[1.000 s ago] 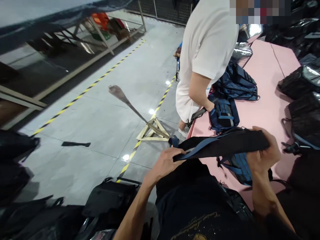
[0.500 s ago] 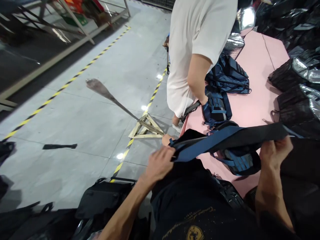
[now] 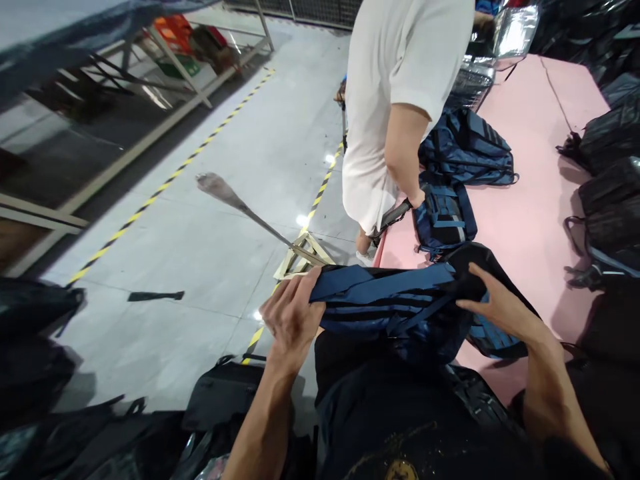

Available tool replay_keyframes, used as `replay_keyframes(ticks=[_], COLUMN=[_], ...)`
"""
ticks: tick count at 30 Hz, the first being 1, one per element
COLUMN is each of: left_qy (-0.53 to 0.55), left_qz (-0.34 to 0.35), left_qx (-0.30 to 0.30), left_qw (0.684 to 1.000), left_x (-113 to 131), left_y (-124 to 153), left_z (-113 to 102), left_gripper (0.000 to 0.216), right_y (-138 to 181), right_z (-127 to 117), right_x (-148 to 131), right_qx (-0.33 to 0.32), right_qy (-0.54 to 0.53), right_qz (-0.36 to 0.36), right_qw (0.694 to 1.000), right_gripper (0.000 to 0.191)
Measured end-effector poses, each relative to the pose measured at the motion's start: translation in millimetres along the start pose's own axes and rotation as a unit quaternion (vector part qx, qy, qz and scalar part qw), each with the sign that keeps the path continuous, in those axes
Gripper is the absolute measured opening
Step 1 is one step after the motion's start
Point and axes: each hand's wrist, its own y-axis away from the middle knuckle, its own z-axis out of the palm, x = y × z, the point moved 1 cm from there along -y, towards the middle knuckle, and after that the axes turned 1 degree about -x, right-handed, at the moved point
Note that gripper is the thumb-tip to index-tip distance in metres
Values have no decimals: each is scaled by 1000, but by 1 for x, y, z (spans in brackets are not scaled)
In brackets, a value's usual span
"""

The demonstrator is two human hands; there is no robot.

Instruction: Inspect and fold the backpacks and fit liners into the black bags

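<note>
Navy cloth with darker stripes marks the bag (image 3: 385,300) that I hold between both hands. Its underside and lower edge are hidden behind my dark shirt, and its right end runs under my right hand (image 3: 500,310) into a black flap, so I cannot make out its full outline. My right thumb is hidden beneath that hand. The co-worker (image 3: 400,80) in white is cut off at the top edge, with one hand at a second bag (image 3: 445,217) on the pink table (image 3: 525,153). Black bags (image 3: 610,207) run out of frame on the right.

Half a second ago a flat black-and-blue strap was stretched taut between my hands, which were well apart. Now the right hand has come inward and the striped face of the bag is bunched up between them.

My left hand (image 3: 290,313) is clenched on the bag's left end, its fingers (image 3: 300,283) curled over the top edge and pressed together, so the bag starts at those fingertips and runs to their right. My right fingers (image 3: 480,280) are stretched out and slightly spread, laid on the black flap and pointing towards the left hand. Whether they pinch the cloth I cannot tell. The bag lies under and to the left of them, above the near edge of the table.
</note>
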Motion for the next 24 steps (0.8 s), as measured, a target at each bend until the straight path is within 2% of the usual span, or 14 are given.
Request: replay_keyframes(ticks=[2, 3, 6, 7, 10, 12, 13, 15, 17, 18, 21, 23, 24], left_qy=[17, 27, 67, 82, 153, 246, 302, 397, 456, 484, 591, 665, 691], left_qz=[30, 40, 53, 49, -8, -92, -140, -221, -270, -282, -290, -307, -329], left_qx=[-6, -9, -17, -23, -98, -179, -230, -350, -457, -491, -526, -503, -475], left_qw=[999, 999, 996, 995, 983, 948, 914, 819, 714, 668, 538, 460, 436], left_x=[9, 15, 37, 42, 36, 18, 7, -9, -13, -12, -2, 1, 2], left_y=[-4, -8, -19, -23, -33, -37, -37, -32, -18, -9, 27, 49, 57], left_z=[-8, -12, -23, -26, -34, -37, -37, -36, -34, -32, -24, -19, -16], left_gripper=[61, 60, 60, 61, 61, 65, 68, 61, 47, 46, 61, 63, 59], right_y=[-6, -8, -15, -17, -25, -28, -28, -29, -29, -28, -27, -29, -30], right_z=[-4, -4, 13, 21, 41, 40, 36, 24, 12, 9, 6, 8, 8], right_x=[-30, -50, -113, -129, -153, -150, -146, -134, -124, -120, -116, -116, -115], right_qx=[59, 64, 1, -17, -11, 30, 46, 65, 67, 68, 54, 47, 47], right_qy=[29, 43, 71, 78, 69, 18, -19, -97, -154, -172, -203, -221, -229], right_qz=[-29, -73, -255, -295, -344, -351, -353, -349, -335, -326, -288, -261, -248], right_qw=[997, 994, 964, 952, 936, 936, 934, 930, 927, 927, 934, 938, 940], right_gripper=[106, 106, 93, 89, 75, 60, 51, 39, 35, 35, 33, 34, 34])
